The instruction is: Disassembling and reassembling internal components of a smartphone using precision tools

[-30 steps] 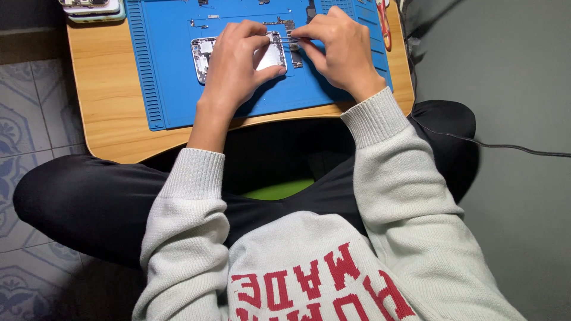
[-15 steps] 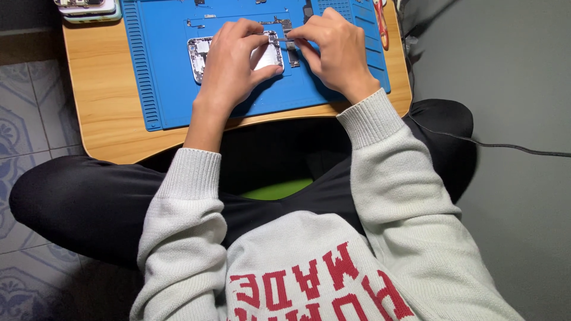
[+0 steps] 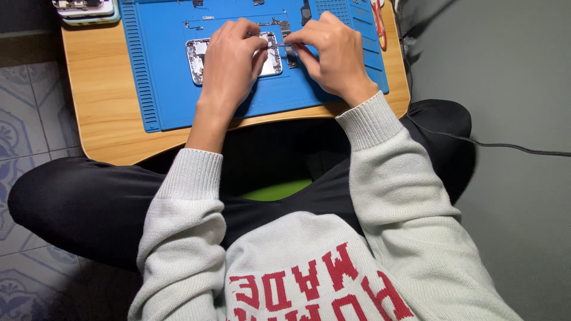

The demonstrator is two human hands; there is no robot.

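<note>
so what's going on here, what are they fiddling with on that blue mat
A person sits cross-legged at a low wooden table with a blue work mat on it. Both hands work over an opened phone lying on the mat. The left hand rests on the phone and steadies it, while the right hand pinches a thin metal tool whose tip points into the phone's upper part. Small loose parts lie on the mat nearby, and other phones are stacked at the table's far left corner.
</note>
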